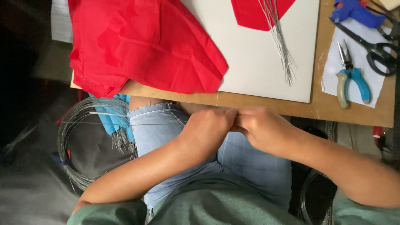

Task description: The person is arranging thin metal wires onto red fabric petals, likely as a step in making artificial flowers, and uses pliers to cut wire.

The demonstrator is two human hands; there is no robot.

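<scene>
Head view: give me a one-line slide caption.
Both hands, left hand and right hand, meet over thin wire beside red tissue paper and pliers.

A craft workspace: pliers, scissors, wire coil and red tissue paper.

The red cloth looked matt and creased; the wire coil was thin bare metal; the pliers had glossy blue plastic handles; the surface was smooth wood.

surface: brown board | on it: red cloth, white sheet, paper
</scene>
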